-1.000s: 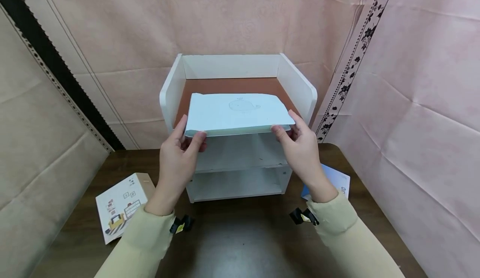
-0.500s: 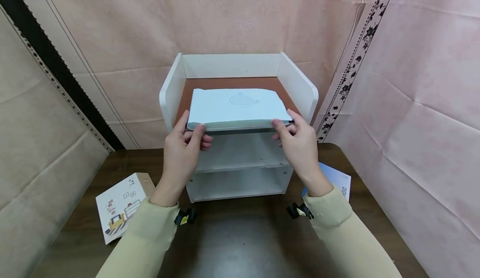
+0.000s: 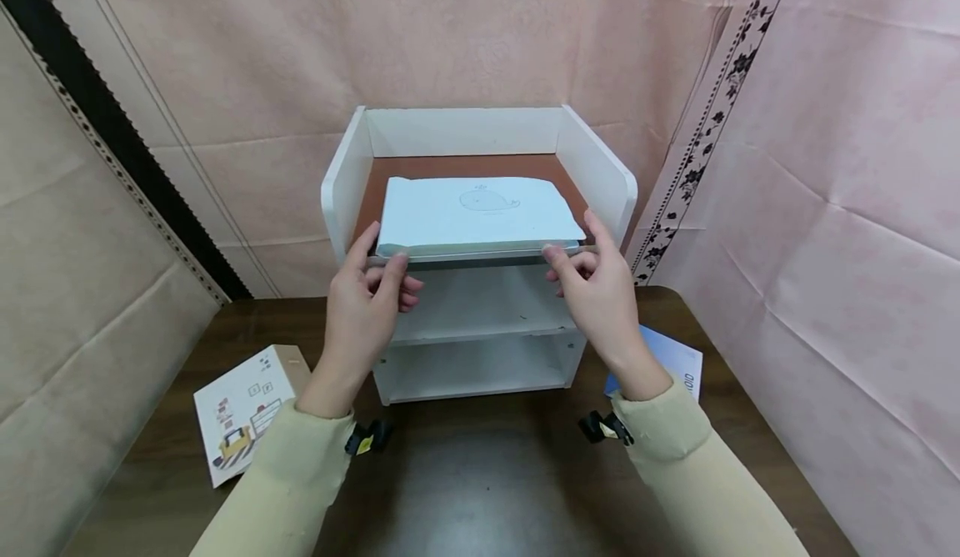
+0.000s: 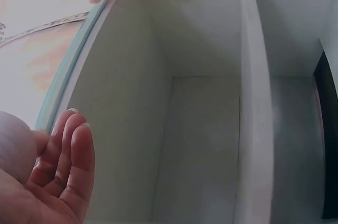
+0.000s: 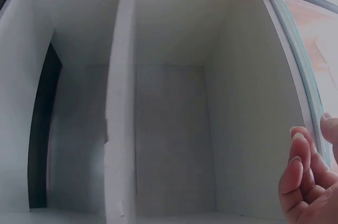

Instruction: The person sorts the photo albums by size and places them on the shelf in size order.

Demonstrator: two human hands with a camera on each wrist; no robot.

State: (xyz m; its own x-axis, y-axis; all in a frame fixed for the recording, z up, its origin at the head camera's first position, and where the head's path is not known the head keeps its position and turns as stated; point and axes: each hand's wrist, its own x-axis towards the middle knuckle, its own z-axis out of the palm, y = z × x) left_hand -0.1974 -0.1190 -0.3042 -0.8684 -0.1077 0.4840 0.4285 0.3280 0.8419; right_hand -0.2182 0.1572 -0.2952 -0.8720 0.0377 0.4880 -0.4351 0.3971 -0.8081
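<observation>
A flat light-blue book-like item with a thin whale line drawing lies on the brown top board of a white shelf unit. Its front edge runs along the front of that board. My left hand is at its front left corner, thumb against the front edge and index finger alongside. At the front right corner, my right hand touches the edge with the thumb, its index finger raised beside the item. The other fingers of both hands hang loosely below the board's edge, as both wrist views show.
A white printed box stands tilted on the dark wooden table at the left. Behind the right wrist lies a blue and white printed item, partly hidden. Pink cloth surrounds the table.
The light-blue item has gone from tilted in both hands to lying flat on the top board, slightly farther back. My right index finger has lifted off its side.
</observation>
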